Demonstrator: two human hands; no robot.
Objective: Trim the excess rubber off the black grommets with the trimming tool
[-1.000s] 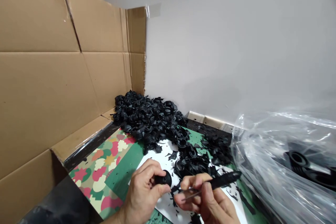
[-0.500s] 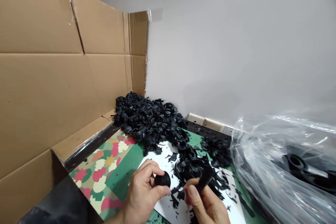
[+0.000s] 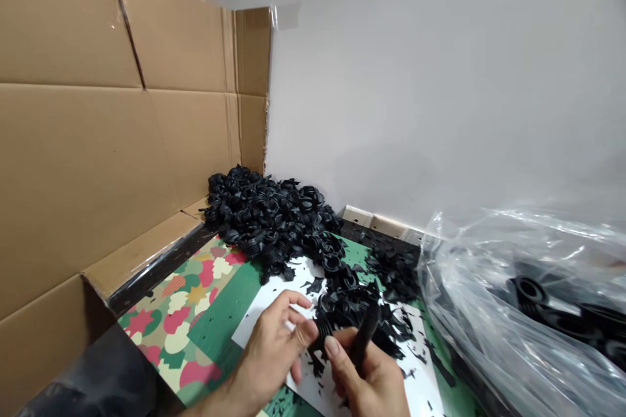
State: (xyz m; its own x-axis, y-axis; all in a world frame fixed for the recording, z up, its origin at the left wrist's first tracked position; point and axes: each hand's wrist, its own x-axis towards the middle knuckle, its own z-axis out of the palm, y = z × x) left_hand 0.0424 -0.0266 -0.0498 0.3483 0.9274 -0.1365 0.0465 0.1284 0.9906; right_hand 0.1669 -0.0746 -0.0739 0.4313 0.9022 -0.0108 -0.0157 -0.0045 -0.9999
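Note:
My left hand is over the white sheet, its fingers apart and nothing visible between them. Close to its thumb tip is a black ribbed piece; whether my right fingertips touch it is unclear against the dark scraps behind. My right hand grips a dark stick-like tool, which slants up from the fist; its lower end is hidden by the fingers. Black curled scraps lie on the sheet just beyond both hands.
A large heap of black ribbed pieces sits against the cardboard wall. Smaller scraps lie to its right. On the right, a clear plastic bag holds black ribbed parts. A patterned green board lies beneath the sheet.
My left hand has opened, and the ribbed piece once pinched in it is no longer between its fingers. My right hand has moved slightly left and up with the tool. The view has shifted a little.

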